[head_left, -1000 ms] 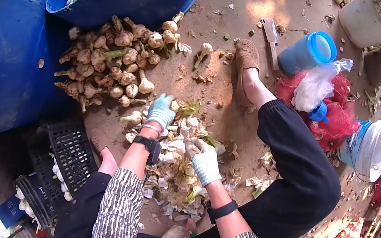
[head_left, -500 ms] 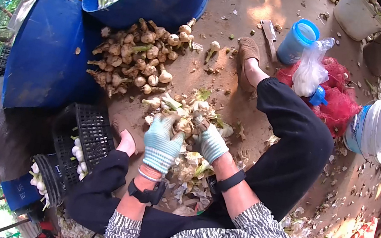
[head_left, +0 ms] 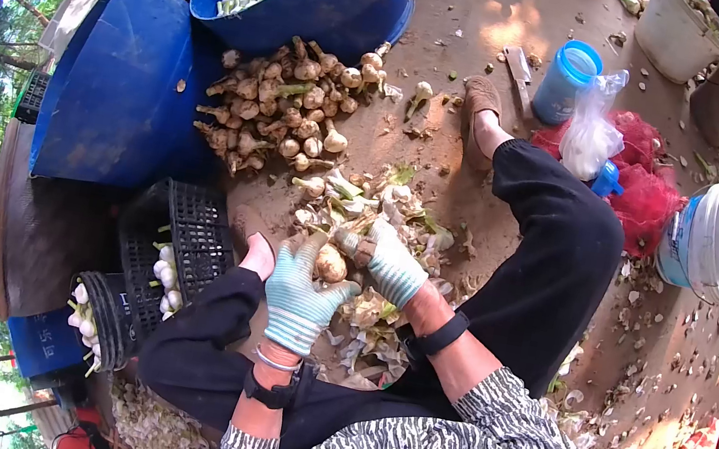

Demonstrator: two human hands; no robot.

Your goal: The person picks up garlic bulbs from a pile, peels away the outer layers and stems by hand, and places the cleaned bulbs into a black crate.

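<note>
Both gloved hands — the left hand (head_left: 300,295) and the right hand (head_left: 391,263) — are wrapped tight around one garlic bulb (head_left: 331,264), held just above the pile of peels (head_left: 367,321) on the ground.

Gloved left hand (head_left: 298,295) and right hand (head_left: 391,263) around garlic bulb (head_left: 331,264), over peelings (head_left: 367,323)

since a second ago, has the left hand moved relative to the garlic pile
Yes. The left hand has drawn back from the garlic pile toward the person's body, and now meets the right hand around a garlic bulb.
</note>
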